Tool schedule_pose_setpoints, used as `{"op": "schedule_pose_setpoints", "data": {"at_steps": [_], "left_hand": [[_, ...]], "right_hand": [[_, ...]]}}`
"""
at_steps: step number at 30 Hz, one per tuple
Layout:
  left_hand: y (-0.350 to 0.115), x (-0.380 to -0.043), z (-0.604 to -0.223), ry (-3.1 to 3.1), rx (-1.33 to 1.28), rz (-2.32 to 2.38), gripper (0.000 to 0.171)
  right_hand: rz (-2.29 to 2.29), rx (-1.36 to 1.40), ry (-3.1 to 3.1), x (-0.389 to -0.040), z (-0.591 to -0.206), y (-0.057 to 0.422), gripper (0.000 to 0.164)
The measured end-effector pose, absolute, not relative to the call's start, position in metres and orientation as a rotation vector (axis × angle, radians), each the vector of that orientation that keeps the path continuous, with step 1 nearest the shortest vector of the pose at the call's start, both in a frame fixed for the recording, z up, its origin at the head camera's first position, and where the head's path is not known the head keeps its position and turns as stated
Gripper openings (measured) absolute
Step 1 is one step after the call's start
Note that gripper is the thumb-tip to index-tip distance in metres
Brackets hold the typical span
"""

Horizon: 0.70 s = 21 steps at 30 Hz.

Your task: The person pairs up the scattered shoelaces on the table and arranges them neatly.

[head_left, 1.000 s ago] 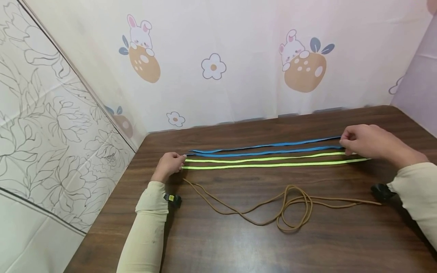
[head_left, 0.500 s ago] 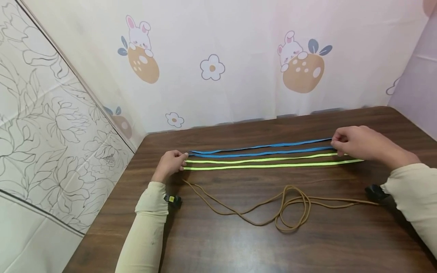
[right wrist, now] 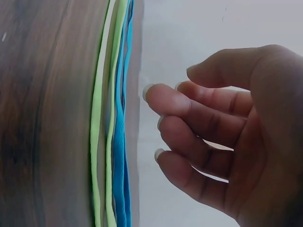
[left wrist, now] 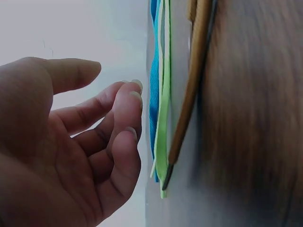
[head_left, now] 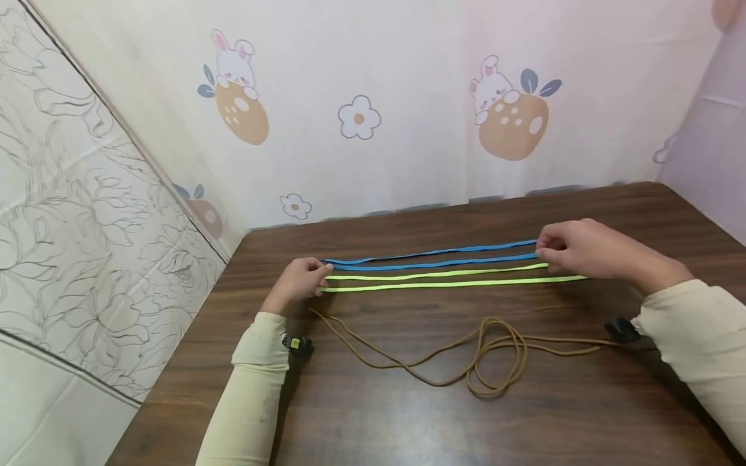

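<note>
Two blue strands of flat shoelace (head_left: 431, 263) and two neon green strands of flat shoelace (head_left: 454, 284) lie side by side across the table. My left hand (head_left: 299, 281) hovers by their left ends. In the left wrist view its thumb stands apart from the loosely curled fingers (left wrist: 127, 106), with nothing between them. Farther right, my right hand (head_left: 583, 249) is over the strands, hiding their right ends in the head view. The right wrist view shows its relaxed fingers (right wrist: 203, 120) beside the laces, also holding nothing.
A brown round shoelace (head_left: 437, 384), looped in its middle, lies nearer on the wooden table (head_left: 384, 427). Its dark tip shows in the left wrist view. A patterned curtain (head_left: 419, 84) hangs behind the table, and a flower-patterned panel (head_left: 111, 213) stands at the left.
My right hand has moved left along the strands. The left hand has shifted slightly right over their left ends. The laces themselves look nearly unmoved, and the head view has turned slightly.
</note>
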<state>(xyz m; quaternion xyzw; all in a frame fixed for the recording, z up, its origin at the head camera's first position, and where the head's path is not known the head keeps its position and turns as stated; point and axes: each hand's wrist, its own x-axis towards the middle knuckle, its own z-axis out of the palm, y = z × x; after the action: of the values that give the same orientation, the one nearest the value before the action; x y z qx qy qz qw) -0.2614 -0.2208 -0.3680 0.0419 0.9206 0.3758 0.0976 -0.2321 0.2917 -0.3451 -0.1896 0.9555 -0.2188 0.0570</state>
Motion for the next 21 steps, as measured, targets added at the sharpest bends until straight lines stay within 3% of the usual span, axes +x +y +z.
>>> {"op": "schedule_pose_setpoints", "data": {"at_steps": [11,21], "left_hand": [[-0.206,-0.259,-0.365,2.730,0.238,1.024,0.036],[-0.197,-0.255,-0.365,2.627,0.373,0.965,0.031]], "right_hand": [[-0.761,-0.654,2.760,-0.220,-0.336,0.269,0.014],[-0.812,-0.850,2.551,-0.213,-0.337,0.255,0.024]]}}
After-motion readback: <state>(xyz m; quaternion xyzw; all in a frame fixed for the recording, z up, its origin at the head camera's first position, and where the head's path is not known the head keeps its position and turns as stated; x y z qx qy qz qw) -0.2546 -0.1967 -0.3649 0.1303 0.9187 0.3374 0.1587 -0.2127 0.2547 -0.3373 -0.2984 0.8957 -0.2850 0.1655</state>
